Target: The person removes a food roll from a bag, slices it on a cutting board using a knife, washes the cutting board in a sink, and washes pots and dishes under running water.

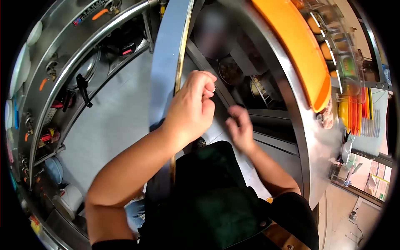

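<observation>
My left hand [192, 105] is closed at the edge of a tall grey door [164, 62], which stands open beside me; its fingers are curled and I cannot make out what they hold. Lower and to the right, my right hand [241, 130] hangs in front of the open compartment with its fingers apart and nothing in them, slightly blurred. Inside the dark compartment are a round container of food [230, 71] and a second container [259, 88] with pale pieces. A blurred round shape is at the compartment's top.
An orange board [298, 46] lies along the steel counter [318, 154] at the right, near clear food bins [348, 62] and coloured boards [355, 116]. A steel rail [79, 60] with orange-handled valves curves along the left. White buckets [71, 198] stand lower left.
</observation>
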